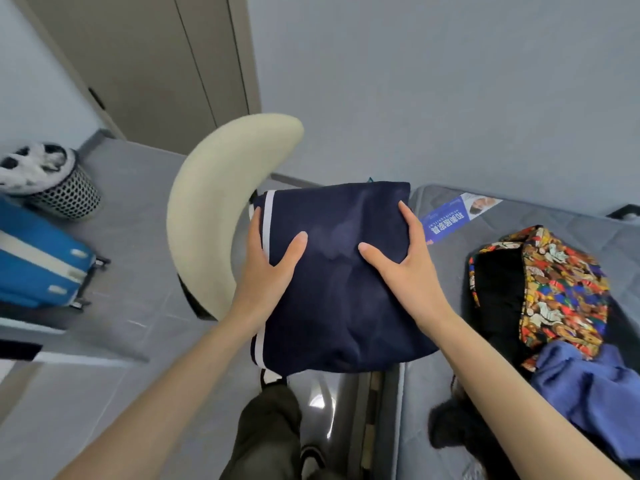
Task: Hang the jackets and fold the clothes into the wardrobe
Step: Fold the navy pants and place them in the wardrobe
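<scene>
One wide-angle camera sits on the person's head, facing forward and down, close over the bed (pixel 571 216) edge and the floor (pixel 138 209).

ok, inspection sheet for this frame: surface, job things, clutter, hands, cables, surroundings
Surface: grey mattress, partly covered with clothes.
Job's things: folded navy garment held up in front of the person; patterned shirt, black garment and blue cloth lie unfolded on the mattress.
Clutter: leaflet on the mattress.
Hands: left hand and right hand each grip a side of the navy garment, thumbs on top.
Cables: nothing seen.
Surroundings: cream chair, blue suitcase, mesh bin, brown doors, grey floor.
</scene>
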`<action>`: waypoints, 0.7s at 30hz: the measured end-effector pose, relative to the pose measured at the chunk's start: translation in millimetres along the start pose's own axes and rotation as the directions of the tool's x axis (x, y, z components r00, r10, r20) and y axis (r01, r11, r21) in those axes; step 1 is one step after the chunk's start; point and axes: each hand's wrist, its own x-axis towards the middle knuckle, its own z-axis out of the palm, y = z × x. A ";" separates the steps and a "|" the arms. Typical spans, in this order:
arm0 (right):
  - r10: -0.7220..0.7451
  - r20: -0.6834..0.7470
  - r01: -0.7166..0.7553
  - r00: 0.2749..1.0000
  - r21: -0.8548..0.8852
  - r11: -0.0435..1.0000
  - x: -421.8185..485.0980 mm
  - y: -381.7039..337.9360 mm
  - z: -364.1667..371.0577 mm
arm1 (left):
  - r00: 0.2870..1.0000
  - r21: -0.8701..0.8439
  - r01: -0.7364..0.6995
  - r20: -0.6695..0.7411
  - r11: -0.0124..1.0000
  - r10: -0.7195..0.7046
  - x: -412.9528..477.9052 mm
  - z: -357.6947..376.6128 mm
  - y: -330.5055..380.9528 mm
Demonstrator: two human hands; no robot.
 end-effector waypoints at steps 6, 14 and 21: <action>-0.061 0.230 0.055 0.971 0.033 0.998 -50.5 -88.8 29.9 | 0.986 -0.065 0.012 -0.168 0.998 -0.022 -77.2 -87.9 46.0; -0.218 0.567 0.195 0.794 0.101 0.976 -135.1 -214.5 130.6 | 0.873 -0.146 -0.036 -0.486 0.989 -0.040 -187.9 -240.1 73.6; -0.330 0.773 0.277 0.542 0.207 0.938 -249.6 -309.2 248.5 | 0.681 -0.144 -0.095 -0.731 0.985 -0.041 -312.9 -385.1 77.0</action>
